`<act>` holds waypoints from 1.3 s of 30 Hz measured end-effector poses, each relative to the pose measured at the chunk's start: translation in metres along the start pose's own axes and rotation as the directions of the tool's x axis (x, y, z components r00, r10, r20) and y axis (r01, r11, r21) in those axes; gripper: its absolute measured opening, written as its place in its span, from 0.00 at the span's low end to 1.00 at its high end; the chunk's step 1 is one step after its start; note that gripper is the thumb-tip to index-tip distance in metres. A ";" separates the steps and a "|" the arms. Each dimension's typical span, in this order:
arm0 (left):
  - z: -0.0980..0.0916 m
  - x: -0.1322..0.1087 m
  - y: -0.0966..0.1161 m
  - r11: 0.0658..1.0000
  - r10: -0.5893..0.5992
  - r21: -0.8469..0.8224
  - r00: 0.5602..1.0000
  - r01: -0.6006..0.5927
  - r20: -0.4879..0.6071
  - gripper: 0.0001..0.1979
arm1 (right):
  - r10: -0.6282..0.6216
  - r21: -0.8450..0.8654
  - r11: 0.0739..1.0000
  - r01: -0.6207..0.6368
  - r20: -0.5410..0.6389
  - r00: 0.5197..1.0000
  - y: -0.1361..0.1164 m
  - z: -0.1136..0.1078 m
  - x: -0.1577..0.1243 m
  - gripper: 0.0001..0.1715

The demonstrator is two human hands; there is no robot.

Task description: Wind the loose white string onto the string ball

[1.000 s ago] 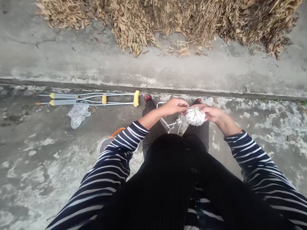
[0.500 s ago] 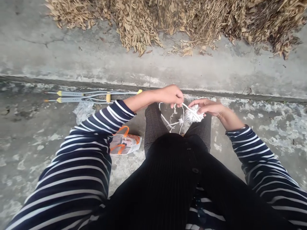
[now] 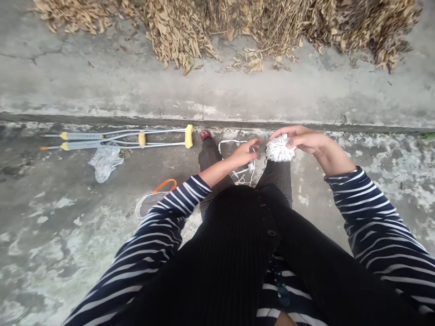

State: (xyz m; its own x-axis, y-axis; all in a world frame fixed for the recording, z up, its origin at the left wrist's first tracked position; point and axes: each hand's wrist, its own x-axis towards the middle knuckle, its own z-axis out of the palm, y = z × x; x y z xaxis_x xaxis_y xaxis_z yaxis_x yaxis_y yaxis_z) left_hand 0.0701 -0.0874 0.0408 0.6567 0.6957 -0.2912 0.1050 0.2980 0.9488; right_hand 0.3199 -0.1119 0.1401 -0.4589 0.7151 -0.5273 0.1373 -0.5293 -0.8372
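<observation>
My right hand [image 3: 306, 139] is closed round a wound ball of white cord [image 3: 280, 148], above my right knee. Its fingers lie over the top and right side of the ball. To the left, my left hand [image 3: 246, 154] hovers a short way off the ball with its fingers curved and apart, and I see nothing gripped in them. Loose white cord [image 3: 227, 141] loops behind and below my left hand, between my legs, with a small tangle [image 3: 250, 167] in it. My left hand and wrist hide part of this loop.
A pair of crutches [image 3: 122, 139] lies on the concrete at the left, beside a crumpled clear plastic bag [image 3: 104, 163]. A bag with an orange handle [image 3: 166, 184] sits by my left forearm, partly hidden. Dry leaves [image 3: 190, 31] cover the raised ledge ahead.
My left hand has let go of the cord strand and opened, dropping slightly lower. My right hand has turned and closed more fully round the cord ball. The view has shifted a little right.
</observation>
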 end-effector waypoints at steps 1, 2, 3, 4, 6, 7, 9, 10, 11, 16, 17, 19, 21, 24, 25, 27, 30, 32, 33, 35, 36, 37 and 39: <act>0.004 0.007 0.001 0.996 0.082 0.021 0.996 -0.081 -0.043 0.28 | -0.030 0.025 0.999 0.031 -0.027 0.999 -0.005 0.000 -0.004 0.28; 0.007 0.014 0.005 0.985 0.172 0.036 0.983 -0.170 -0.059 0.30 | -0.061 0.046 0.997 0.064 -0.058 0.996 -0.010 0.001 -0.007 0.29; 0.009 0.020 0.013 0.968 0.251 0.034 0.967 -0.250 -0.049 0.31 | -0.094 0.068 0.993 0.101 -0.098 0.991 -0.014 0.002 -0.010 0.30; 0.011 0.025 0.021 0.952 0.306 0.012 0.952 -0.306 -0.024 0.31 | -0.129 0.091 0.986 0.143 -0.144 0.981 -0.018 0.003 -0.012 0.30; 0.014 0.029 0.038 0.941 0.334 -0.067 0.941 -0.331 0.043 0.29 | -0.193 0.131 0.965 0.227 -0.233 0.953 -0.024 0.005 -0.016 0.30; 0.017 0.029 0.044 0.942 0.326 -0.110 0.943 -0.318 0.064 0.26 | -0.217 0.147 0.953 0.264 -0.275 0.937 -0.026 0.006 -0.017 0.30; 0.023 0.027 0.051 0.941 0.307 -0.170 0.949 -0.291 0.075 0.17 | -0.249 0.166 0.933 0.319 -0.344 0.905 -0.029 0.008 -0.017 0.30; 0.026 0.025 0.052 0.940 0.299 -0.188 0.952 -0.283 0.061 0.14 | -0.256 0.173 0.925 0.338 -0.374 0.892 -0.031 0.009 -0.016 0.30; 0.028 0.024 0.052 0.940 0.290 -0.199 0.956 -0.278 0.036 0.13 | -0.258 0.181 0.918 0.352 -0.401 0.879 -0.032 0.010 -0.016 0.30; 0.028 0.030 0.061 0.955 0.219 -0.192 0.974 -0.225 -0.052 0.14 | -0.248 0.202 0.903 0.380 -0.477 0.843 -0.045 0.023 -0.011 0.32; 0.026 0.031 0.064 0.956 0.216 -0.194 0.975 -0.221 -0.045 0.14 | -0.251 0.184 0.904 0.386 -0.501 0.828 -0.049 0.026 -0.011 0.32; 0.022 0.031 0.070 0.952 0.222 -0.216 0.975 -0.219 -0.011 0.13 | -0.276 0.123 0.904 0.409 -0.563 0.779 -0.057 0.032 -0.010 0.33; 0.019 0.027 0.072 0.948 0.228 -0.236 0.973 -0.213 0.039 0.13 | -0.328 0.047 0.889 0.456 -0.630 0.704 -0.064 0.036 -0.009 0.33; 0.016 0.022 0.070 0.953 0.209 -0.244 0.973 -0.181 0.094 0.12 | -0.418 -0.037 0.838 0.544 -0.685 0.597 -0.072 0.039 -0.007 0.32; 0.015 0.021 0.069 0.955 0.205 -0.241 0.973 -0.174 0.108 0.11 | -0.440 -0.050 0.824 0.564 -0.685 0.581 -0.074 0.039 -0.007 0.32; 0.011 0.021 0.068 0.959 0.216 -0.214 0.969 -0.187 0.124 0.10 | -0.473 -0.066 0.809 0.583 -0.662 0.581 -0.076 0.040 -0.006 0.32; 0.004 0.021 0.074 0.962 0.257 -0.127 0.959 -0.242 0.120 0.10 | -0.526 -0.116 0.790 0.603 -0.634 0.567 -0.077 0.041 -0.005 0.31; 0.000 0.022 0.081 0.964 0.263 -0.068 0.958 -0.257 0.109 0.10 | -0.578 -0.191 0.767 0.613 -0.620 0.531 -0.078 0.042 -0.003 0.31; 0.000 0.023 0.085 0.966 0.259 -0.047 0.960 -0.256 0.106 0.10 | -0.611 -0.243 0.751 0.613 -0.607 0.508 -0.079 0.042 -0.002 0.32; 0.001 0.026 0.091 0.971 0.240 -0.027 0.965 -0.239 0.106 0.10 | -0.694 -0.375 0.700 0.608 -0.561 0.452 -0.081 0.043 -0.002 0.33; 0.002 0.028 0.094 0.974 0.228 -0.030 0.968 -0.226 0.109 0.10 | -0.744 -0.451 0.656 0.606 -0.521 0.418 -0.083 0.044 -0.002 0.33; 0.003 0.031 0.096 0.977 0.214 -0.037 0.970 -0.211 0.112 0.10 | -0.795 -0.525 0.602 0.602 -0.469 0.386 -0.085 0.045 -0.002 0.33; 0.004 0.037 0.101 0.981 0.194 -0.052 0.975 -0.189 0.112 0.11 | -0.874 -0.649 0.485 0.586 -0.351 0.335 -0.091 0.048 -0.005 0.34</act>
State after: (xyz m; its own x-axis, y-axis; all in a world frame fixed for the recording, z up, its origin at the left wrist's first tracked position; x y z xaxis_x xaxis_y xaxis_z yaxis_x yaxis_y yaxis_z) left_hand 0.1079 -0.0344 0.1265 0.7440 0.6626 -0.0863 -0.0598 0.1947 0.9790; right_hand 0.2676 -0.0890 0.2256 0.0339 0.8628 0.5044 0.3673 0.4586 -0.8091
